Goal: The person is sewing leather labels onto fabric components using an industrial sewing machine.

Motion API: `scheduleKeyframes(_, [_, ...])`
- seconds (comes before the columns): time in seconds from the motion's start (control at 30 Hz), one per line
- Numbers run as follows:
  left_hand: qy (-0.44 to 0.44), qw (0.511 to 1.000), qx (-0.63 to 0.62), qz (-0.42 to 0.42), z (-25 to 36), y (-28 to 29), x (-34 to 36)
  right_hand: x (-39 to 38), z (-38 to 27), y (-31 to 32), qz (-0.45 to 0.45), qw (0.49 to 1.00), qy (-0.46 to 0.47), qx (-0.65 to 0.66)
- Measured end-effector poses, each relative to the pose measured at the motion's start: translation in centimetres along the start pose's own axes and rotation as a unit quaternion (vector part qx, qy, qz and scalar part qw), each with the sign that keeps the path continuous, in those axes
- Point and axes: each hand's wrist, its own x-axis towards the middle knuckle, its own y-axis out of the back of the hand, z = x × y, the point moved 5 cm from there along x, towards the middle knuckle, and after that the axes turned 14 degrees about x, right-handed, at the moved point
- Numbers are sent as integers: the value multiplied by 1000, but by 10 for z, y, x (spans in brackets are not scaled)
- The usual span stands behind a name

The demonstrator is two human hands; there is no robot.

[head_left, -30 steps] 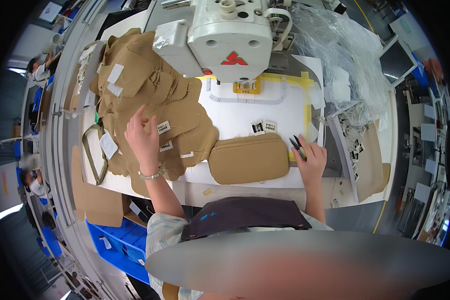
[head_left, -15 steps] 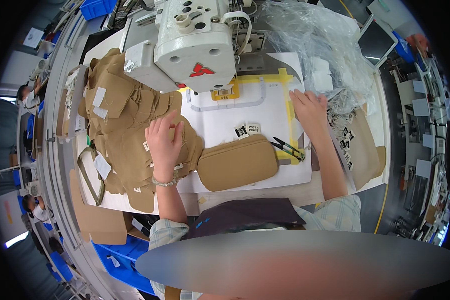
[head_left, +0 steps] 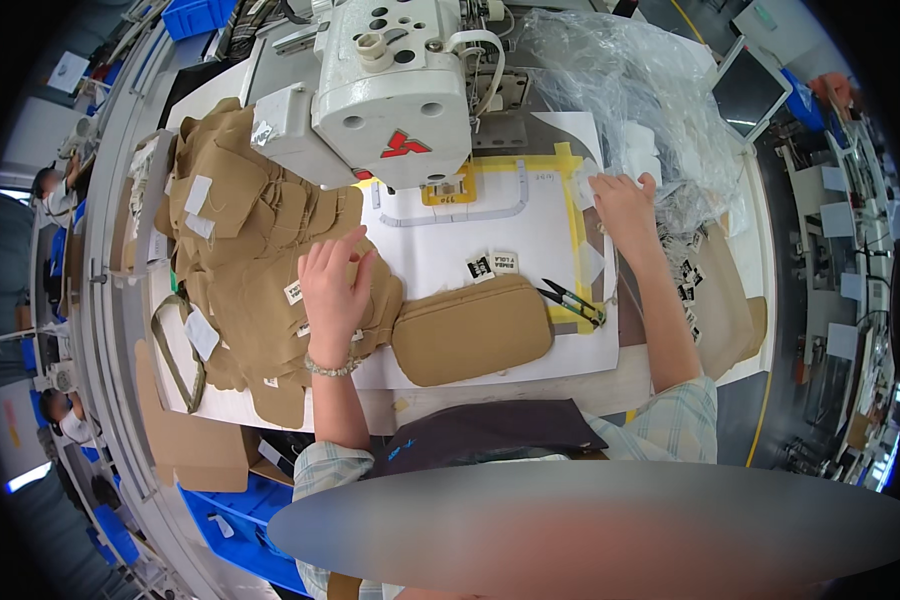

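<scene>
My left hand (head_left: 335, 295), a beaded bracelet at its wrist, hovers over a heap of tan fabric pieces (head_left: 240, 260). Its fingers are loosely bent and apart, with nothing visible in them. At the right, my right hand (head_left: 625, 212) is over the edge of the yellow-taped white sheet (head_left: 440, 245). Its fingertips are by a small translucent white piece (head_left: 586, 185); whether they touch it I cannot tell. Its thumb stands apart from the fingers. Between my hands lie a tan zippered pouch (head_left: 473, 330), two small labels (head_left: 504, 262) and thread snips (head_left: 572, 302).
A white sewing machine head (head_left: 395, 95) overhangs the far side, with a yellow plate (head_left: 450, 187) beneath. Clear plastic bags (head_left: 640, 100) lie at the far right, with more tan fabric (head_left: 727, 300) and labels nearer. A blue bin (head_left: 240, 530) stands at the lower left.
My right hand has shifted slightly right, its fingers now off the sheet's taped edge. My left hand has moved a little right, its fingers still bent. The whole view has shifted slightly.
</scene>
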Motion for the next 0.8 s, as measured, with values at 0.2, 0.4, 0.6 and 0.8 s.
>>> scheduleKeyframes(0.2, [-7,1000,-11,-3,6,1,1,3,17,-9,-76,996,-49,-19])
scheduleKeyframes(0.4, [0,999,-42,-7,8,2,0,1,-30,18,95,989,7,112])
scheduleKeyframes(0.6, [-29,939,-315,-135,66,-16,19,-3,-126,12,-48,821,-64,565])
scheduleKeyframes(0.8, [65,908,-397,-113,60,-26,21,-9,-138,-46,-86,359,-274,888])
